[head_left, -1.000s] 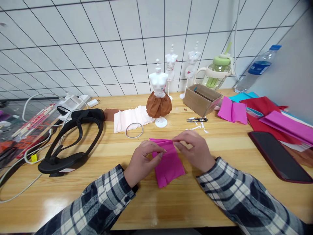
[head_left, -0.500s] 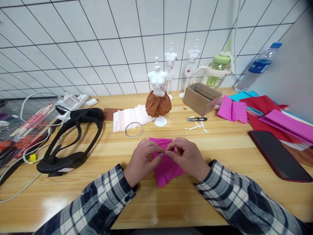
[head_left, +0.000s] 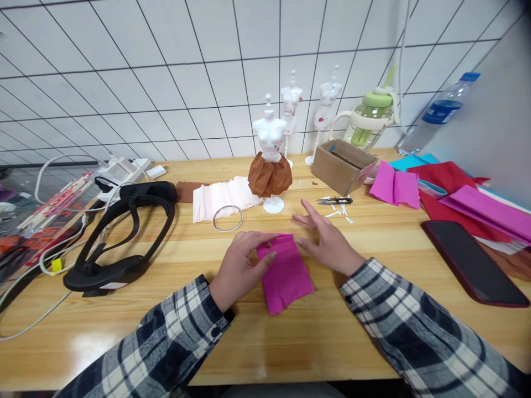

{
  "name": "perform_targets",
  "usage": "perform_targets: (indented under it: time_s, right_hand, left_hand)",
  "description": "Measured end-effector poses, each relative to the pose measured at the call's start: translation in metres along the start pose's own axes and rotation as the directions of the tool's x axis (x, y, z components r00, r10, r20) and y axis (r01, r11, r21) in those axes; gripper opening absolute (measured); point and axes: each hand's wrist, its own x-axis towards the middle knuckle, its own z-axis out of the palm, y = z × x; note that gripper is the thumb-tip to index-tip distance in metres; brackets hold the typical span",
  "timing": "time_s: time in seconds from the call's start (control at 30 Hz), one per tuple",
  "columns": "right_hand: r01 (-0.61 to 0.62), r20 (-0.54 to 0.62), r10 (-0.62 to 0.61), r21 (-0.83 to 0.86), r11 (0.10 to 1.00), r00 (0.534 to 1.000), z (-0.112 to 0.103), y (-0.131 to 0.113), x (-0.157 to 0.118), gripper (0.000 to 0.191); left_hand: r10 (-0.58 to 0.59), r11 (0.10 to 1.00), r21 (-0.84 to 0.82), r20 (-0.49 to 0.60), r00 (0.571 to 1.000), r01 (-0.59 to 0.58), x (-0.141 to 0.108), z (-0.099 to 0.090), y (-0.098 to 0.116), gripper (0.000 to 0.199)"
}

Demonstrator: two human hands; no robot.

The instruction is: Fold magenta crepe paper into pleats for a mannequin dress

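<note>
A piece of magenta crepe paper (head_left: pixel 286 279) lies on the wooden table in front of me, its far edge folded over. Over its left edge rests my left hand (head_left: pixel 244 265), thumb and fingers apart, with the fingertips at the paper. My right hand (head_left: pixel 329 243) is off the paper's right side, fingers spread and holding nothing. Just beyond that hand lie black thread snips (head_left: pixel 335 201) among small white paper scraps (head_left: pixel 344 213). Behind the paper stands a small white dress form (head_left: pixel 269 132) wearing a brown crepe paper skirt (head_left: pixel 269 176).
Left are a silver ring (head_left: pixel 228 219), pale pink crepe paper (head_left: pixel 219 199) and a black headset strap (head_left: pixel 145 243). Two more dress forms (head_left: pixel 291 102) stand behind a cardboard box (head_left: pixel 343 166). Coloured papers (head_left: pixel 489 213) and a phone (head_left: pixel 475 262) are on the right.
My hands have parted from their pinch over the magenta paper. The right hand has moved right and away, its fingers opening. The left hand has loosened and stays at the paper's left side.
</note>
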Motion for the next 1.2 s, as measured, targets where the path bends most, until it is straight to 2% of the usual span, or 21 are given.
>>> perform_targets:
  time_s: [0.07, 0.17, 0.3, 0.47, 0.67, 0.83, 0.93, 1.0, 1.1, 1.17, 1.2]
  right_hand:
    - [0.022, 0.004, -0.021, -0.196, 0.98, 1.0, 0.006, 0.006, 0.004, 0.091]
    - [-0.005, 0.001, 0.005, -0.282, 0.959, 1.0, 0.016, 0.008, 0.008, 0.091]
    - [-0.006, 0.025, 0.011, -0.197, 0.98, 1.0, 0.022, 0.0, 0.004, 0.086]
    - [0.036, 0.056, -0.029, -0.123, 0.992, 0.998, 0.023, -0.013, -0.007, 0.084]
    - [0.058, 0.063, -0.051, -0.108, 0.992, 0.997, 0.025, -0.024, -0.012, 0.083]
    - [0.011, 0.065, -0.006, -0.067, 0.998, 0.998, 0.027, -0.026, -0.015, 0.084]
    - [0.021, 0.064, -0.017, -0.062, 0.998, 0.998, 0.027, -0.025, -0.015, 0.083]
    - [0.084, -0.008, -0.085, -0.082, 0.993, 0.996, 0.025, -0.026, -0.014, 0.073]
    - [0.214, -0.103, -0.228, -0.129, 0.968, 0.968, 0.02, -0.028, -0.014, 0.032]
    - [0.265, -0.079, -0.28, -0.159, 0.951, 0.957, 0.017, -0.029, -0.014, 0.008]
    - [0.284, -0.055, -0.298, -0.181, 0.941, 0.953, 0.017, -0.029, -0.014, 0.004]
  left_hand:
    - [0.023, 1.0, 0.015, 0.012, 1.0, -0.023, 0.0, 0.001, 0.0, 0.028]
    - [0.071, 0.994, 0.079, 0.013, 0.997, -0.071, 0.001, 0.002, -0.003, 0.031]
    - [0.118, 0.972, 0.198, 0.047, 0.992, -0.125, 0.004, 0.005, -0.009, 0.038]
    - [0.107, 0.935, 0.331, 0.082, 0.991, -0.128, 0.005, 0.005, -0.006, 0.045]
    - [0.071, 0.942, 0.317, 0.147, 0.987, -0.115, 0.004, 0.002, 0.004, 0.017]
    - [0.062, 0.953, 0.285, 0.158, 0.986, -0.105, 0.003, 0.003, 0.005, 0.014]
    - [0.025, 0.971, 0.23, 0.136, 0.99, -0.056, 0.003, 0.005, 0.002, 0.011]
    - [-0.036, 0.989, 0.144, 0.14, 0.99, 0.016, 0.004, 0.006, 0.0, 0.012]
    - [-0.178, 0.979, -0.06, 0.186, 0.966, 0.192, 0.005, 0.006, -0.003, 0.018]
    - [-0.259, 0.935, -0.184, 0.227, 0.939, 0.303, 0.006, 0.006, -0.006, 0.022]
    - [-0.281, 0.912, -0.229, 0.253, 0.926, 0.34, 0.007, 0.006, -0.007, 0.024]
